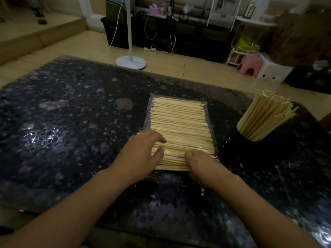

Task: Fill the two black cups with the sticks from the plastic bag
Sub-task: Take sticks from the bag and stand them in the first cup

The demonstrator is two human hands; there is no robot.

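At lower centre of the frame, the left hand (141,154), a gold ring (138,134) on one finger, curls its fingers and thumb over the near left end of the wooden sticks (179,129), gripping a bunch. Just right of it, the right hand (200,163) pinches the nearest sticks with curled fingers. The sticks lie flat in a clear plastic bag (210,120) on the dark speckled table (71,131). At right, a black cup (250,151) holds upright sticks. A white stand base (130,62) sits on the floor above.
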